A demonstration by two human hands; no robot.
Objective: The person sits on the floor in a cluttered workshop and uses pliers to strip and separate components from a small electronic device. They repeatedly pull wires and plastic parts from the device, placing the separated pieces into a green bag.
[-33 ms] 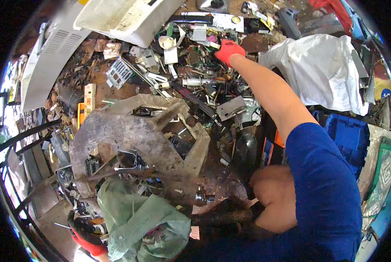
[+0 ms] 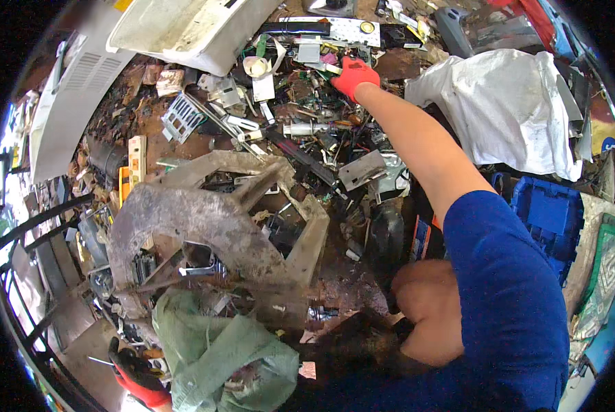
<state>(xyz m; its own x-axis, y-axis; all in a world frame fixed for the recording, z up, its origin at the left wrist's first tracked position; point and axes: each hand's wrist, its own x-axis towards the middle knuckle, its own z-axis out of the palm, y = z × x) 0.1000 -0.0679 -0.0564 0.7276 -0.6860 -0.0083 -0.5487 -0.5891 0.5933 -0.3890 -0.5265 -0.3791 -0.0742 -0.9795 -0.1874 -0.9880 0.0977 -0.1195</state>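
Observation:
My right hand, in a red glove, is stretched far out over a heap of mixed scrap. Its fingers are closed at the end of a small whitish strip. A pink scrap and a grey square plate lie beside it. Low on the left, my left hand wears a red glove with dark fingers and is curled closed. A thin metal rod sticks out of it, its other end hidden. Right beside that hand stands a pale green woven sack.
A worn grey plastic stool lies on its side amid the scrap. Beyond it stands a dirty white tub. A white sack and a blue crate are on the right. Dark metal bars run along the left.
My right hand has shifted slightly, and its fingers now meet the whitish strip more plainly. The whole view has moved a little. My left hand stays beside the green sack.

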